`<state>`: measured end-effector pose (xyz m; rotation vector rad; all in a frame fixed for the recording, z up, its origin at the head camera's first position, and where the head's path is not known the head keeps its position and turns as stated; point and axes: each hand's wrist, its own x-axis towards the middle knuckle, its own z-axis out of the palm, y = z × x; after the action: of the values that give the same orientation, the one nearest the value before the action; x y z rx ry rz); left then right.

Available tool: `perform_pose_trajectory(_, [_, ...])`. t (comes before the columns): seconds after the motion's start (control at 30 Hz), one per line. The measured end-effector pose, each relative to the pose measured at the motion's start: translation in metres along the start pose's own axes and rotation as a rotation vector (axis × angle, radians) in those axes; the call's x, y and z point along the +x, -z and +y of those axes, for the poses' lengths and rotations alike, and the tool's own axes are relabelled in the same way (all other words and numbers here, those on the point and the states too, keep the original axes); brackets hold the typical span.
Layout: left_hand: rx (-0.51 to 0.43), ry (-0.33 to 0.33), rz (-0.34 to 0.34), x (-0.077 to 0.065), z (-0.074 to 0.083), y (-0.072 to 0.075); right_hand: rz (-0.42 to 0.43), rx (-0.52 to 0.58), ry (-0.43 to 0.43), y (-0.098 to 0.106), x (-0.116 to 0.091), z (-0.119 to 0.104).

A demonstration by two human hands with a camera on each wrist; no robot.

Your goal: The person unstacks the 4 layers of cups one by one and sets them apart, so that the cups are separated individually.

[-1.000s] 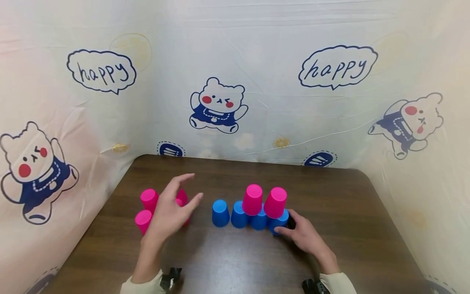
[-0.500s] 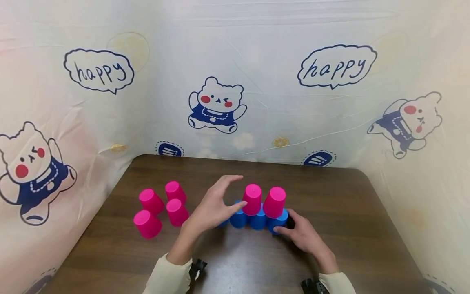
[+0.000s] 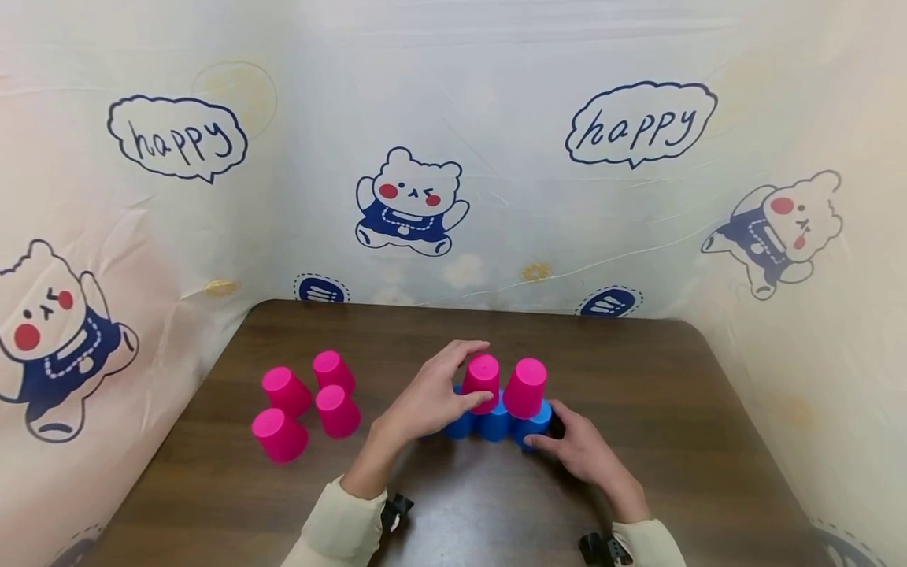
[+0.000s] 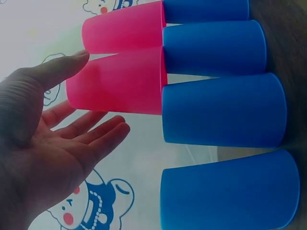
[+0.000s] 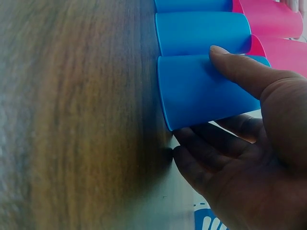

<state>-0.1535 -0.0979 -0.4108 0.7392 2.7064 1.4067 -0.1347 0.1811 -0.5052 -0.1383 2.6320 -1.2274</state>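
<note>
In the head view, several upside-down blue cups [image 3: 494, 426] form a row on the table, with two upside-down pink cups on top. My left hand [image 3: 435, 394] reaches around the left upper pink cup [image 3: 479, 379]. In the left wrist view its thumb tip lies at the side of that pink cup [image 4: 120, 81], and its fairly straight fingers extend along the other side. My right hand [image 3: 588, 449] holds the blue cup at the right end [image 5: 206, 91], thumb on the near side, fingers behind. The right upper pink cup [image 3: 526, 387] stands beside the left one.
Several upside-down pink cups [image 3: 280, 435] stand apart in a group on the left of the wooden table [image 3: 680, 425]. A printed cloth [image 3: 510, 157] with bear figures rises behind the table and along both sides.
My left hand has moved right, from over the left pink group to the left upper pink cup. My right hand has stayed at the end blue cup. The view has shifted slightly.
</note>
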Motion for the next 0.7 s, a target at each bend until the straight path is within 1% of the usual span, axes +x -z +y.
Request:
perform_pose_trajectory(0.3, [-0.037,0.003,-0.01,0.0011,0.0001,-0.0069,-0.001,0.009,-0.011,-0.0012,-0.0014,-0.0022])
perform_pose_trajectory(0.47, [-0.049,0.01,-0.01,0.0005,0.0002,-0.0078,-0.006,0.018,-0.015,-0.0014,-0.0015,-0.0021])
perform_pose_trajectory(0.7, [-0.038,-0.021,0.014,0.0002,0.0032,-0.0056,-0.009,0.016,-0.006,0.0007,-0.0002,-0.0008])
